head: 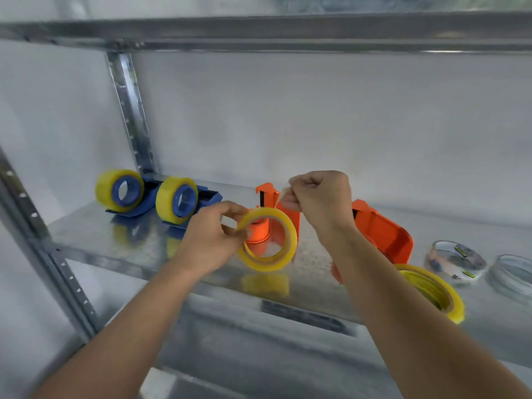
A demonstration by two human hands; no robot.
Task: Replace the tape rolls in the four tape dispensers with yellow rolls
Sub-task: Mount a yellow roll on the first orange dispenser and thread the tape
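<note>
Behind held yellow roll [267, 240]: orange dispenser [276, 214].

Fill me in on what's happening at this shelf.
A person is swapping tape in dispensers on a metal shelf. The left hand holds a yellow roll in front of an orange dispenser with a bare hub, while the right hand pinches the tape end pulled up from it. Two blue dispensers already carry yellow rolls. A second orange dispenser, another yellow roll and two clear rolls sit to the right.
</note>
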